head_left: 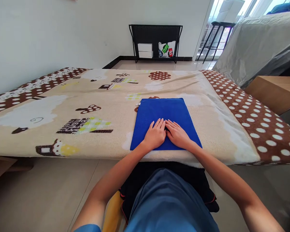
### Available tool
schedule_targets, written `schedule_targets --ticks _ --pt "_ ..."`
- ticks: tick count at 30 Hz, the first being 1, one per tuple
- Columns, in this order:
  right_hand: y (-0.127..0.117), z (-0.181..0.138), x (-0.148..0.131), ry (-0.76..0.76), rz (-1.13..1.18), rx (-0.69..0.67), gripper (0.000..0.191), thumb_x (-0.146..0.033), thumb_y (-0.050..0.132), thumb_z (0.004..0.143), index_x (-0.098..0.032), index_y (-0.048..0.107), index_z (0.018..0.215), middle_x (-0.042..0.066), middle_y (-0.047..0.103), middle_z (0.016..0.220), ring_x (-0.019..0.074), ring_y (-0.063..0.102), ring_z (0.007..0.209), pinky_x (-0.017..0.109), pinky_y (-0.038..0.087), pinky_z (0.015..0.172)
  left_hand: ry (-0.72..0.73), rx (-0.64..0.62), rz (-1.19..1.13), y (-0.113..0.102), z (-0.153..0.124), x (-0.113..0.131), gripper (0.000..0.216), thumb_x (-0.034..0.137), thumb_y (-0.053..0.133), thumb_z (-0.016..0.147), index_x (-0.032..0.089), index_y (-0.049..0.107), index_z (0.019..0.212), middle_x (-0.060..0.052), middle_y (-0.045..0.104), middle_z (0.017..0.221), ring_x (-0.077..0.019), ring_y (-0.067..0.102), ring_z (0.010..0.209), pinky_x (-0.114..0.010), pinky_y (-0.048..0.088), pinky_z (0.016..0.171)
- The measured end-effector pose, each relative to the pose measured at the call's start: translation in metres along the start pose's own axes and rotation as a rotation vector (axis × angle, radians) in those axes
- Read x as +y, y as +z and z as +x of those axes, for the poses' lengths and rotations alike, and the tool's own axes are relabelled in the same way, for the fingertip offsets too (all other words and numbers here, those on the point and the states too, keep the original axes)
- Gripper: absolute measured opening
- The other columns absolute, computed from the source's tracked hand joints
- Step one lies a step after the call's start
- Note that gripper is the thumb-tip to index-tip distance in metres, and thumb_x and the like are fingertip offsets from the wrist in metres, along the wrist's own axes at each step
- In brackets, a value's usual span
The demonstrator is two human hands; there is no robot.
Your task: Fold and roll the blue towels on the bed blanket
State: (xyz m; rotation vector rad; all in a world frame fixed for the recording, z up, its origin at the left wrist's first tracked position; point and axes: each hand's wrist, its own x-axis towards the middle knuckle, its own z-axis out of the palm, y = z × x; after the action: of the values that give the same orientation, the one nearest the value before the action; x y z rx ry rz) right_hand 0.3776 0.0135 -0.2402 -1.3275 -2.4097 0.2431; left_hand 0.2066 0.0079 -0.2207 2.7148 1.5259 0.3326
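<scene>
While the blue cloth lies flat on the patterned blanket, right of the frame's centre, the left hand and right hand rest on it, fingers straight, nearly together. Spreading looks done; remaining creases are hard to tell.

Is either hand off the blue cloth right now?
No, the left hand and the right hand both rest flat on the blue cloth, fingers extended.

- One view, from the wearer's head, facing forward and down past the blue shirt.
- Near: the blue cloth, close below.
- Far: over the patterned blanket to the back wall.
</scene>
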Motion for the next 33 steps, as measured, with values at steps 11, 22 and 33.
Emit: schedule_targets --ticks 11,22,33 --pt "-0.018 -0.102 -0.002 -0.083 0.08 0.197 0.043 -0.027 0.044 0.102 -0.028 0.055 0.143 0.0 0.052 0.149 0.0189 0.044 0.142 0.044 0.037 0.121 -0.092 0.152 0.071 -0.004 -0.096 -0.008 0.056 0.043 0.037 0.103 0.027 0.035 0.157 -0.004 0.031 0.163 -0.0257 0.027 0.152 -0.051 0.026 0.124" --pt "-0.029 -0.154 0.04 -0.008 0.206 0.32 0.045 -0.018 0.053 0.097 -0.03 0.056 0.14 0.002 0.056 0.146 0.0224 0.049 0.139 0.047 0.042 0.116 0.174 0.388 -0.094 -0.005 -0.149 -0.074 0.059 0.014 0.058 0.093 0.027 0.044 0.149 -0.007 0.057 0.147 -0.023 0.052 0.138 -0.046 0.041 0.113" --pt "-0.022 -0.153 0.043 0.08 0.3 0.45 0.032 -0.02 0.058 0.095 -0.03 0.068 0.123 0.002 0.065 0.133 0.0228 0.059 0.128 0.045 0.046 0.11 0.07 0.573 -0.32 0.002 -0.149 -0.079 0.038 0.007 0.056 0.091 0.027 0.066 0.122 -0.004 0.071 0.127 -0.0224 0.065 0.121 -0.044 0.048 0.101"
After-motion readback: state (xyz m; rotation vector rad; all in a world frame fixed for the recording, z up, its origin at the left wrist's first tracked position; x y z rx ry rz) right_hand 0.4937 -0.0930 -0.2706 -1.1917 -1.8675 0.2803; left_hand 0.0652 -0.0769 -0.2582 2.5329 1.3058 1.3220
